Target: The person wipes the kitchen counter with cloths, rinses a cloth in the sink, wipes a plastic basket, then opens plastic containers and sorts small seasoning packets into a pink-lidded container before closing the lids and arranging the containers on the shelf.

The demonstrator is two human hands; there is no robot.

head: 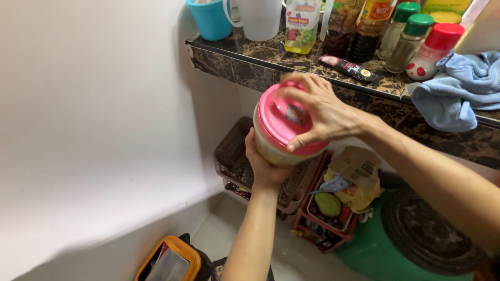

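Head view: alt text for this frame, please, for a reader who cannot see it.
The left hand cups the bottom of a round jar while the right hand grips its pink lid from above. Behind runs a dark marble shelf with bottles, shakers and a blue cloth; plastic crates stand below.

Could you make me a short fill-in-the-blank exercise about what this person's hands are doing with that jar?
The right hand grips the jar's ____ lid from above.
The left hand holds the jar from ____.
On the counter, a crumpled ____ cloth lies at the right.
The two shakers beside the red-capped bottle have ____ caps.

Missing words: pink; below; blue; green
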